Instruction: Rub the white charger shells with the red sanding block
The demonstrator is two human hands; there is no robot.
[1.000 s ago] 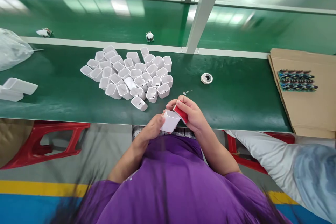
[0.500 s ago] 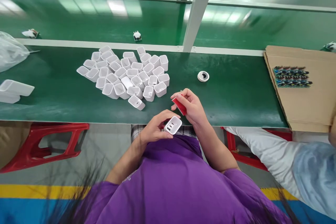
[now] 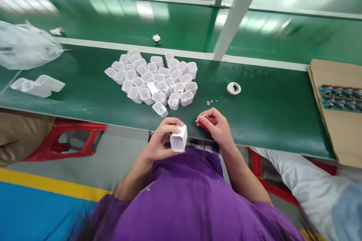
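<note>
My left hand (image 3: pixel 160 139) grips a white plastic charger housing (image 3: pixel 179 139) just in front of the table edge, its hollow end tipped toward me. Between the thumb and fingers of my right hand (image 3: pixel 217 126) is a small flat red piece (image 3: pixel 205 123), partly covered by the fingers; its kind I cannot make out. Beyond my hands, many similar white housings (image 3: pixel 160 109) stand in a cluster, most with hollow ends up. Some tiny whitish bits (image 3: pixel 209 102) lie just past my right hand.
A round white tape roll (image 3: pixel 233 88) lies right of the cluster. Cardboard (image 3: pixel 336 135) carrying circuit boards (image 3: pixel 341 98) is at the far right. To the left are a clear plastic bag (image 3: pixel 25 47) and a few housings (image 3: pixel 42 86). A seated person's leg (image 3: pixel 285 173) is at right.
My left hand has turned the housing so its hollow end tilts toward me. The right hand keeps the red piece, now angled differently. The whole view has shifted and tilted.
</note>
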